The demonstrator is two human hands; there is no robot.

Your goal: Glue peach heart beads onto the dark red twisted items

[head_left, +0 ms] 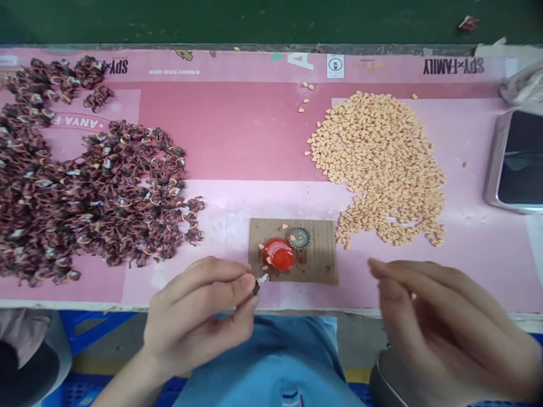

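Between the thumb and fingertips of my left hand (207, 305) is a small dark figure piece (256, 287) with a whitish end pointing toward the cardboard. My right hand (441, 322) is above the table's front edge, below the pile of small light-orange pieces (382, 164). Its thumb and forefinger are drawn together and slightly blurred; anything between them is hidden. A piece of cardboard (324, 265) lies between the hands. On it are a red cap with glossy red liquid (280, 255), a crimped metal bottle cap (299, 238) and several loose orange pieces.
A large heap of dark maroon figure pieces (93, 198) covers the left of the pink printed table sheet (237, 135). At the right edge lie a phone-like device (520, 158) and a crumpled clear plastic bag (526, 85). A green surface (254, 20) runs along the back.
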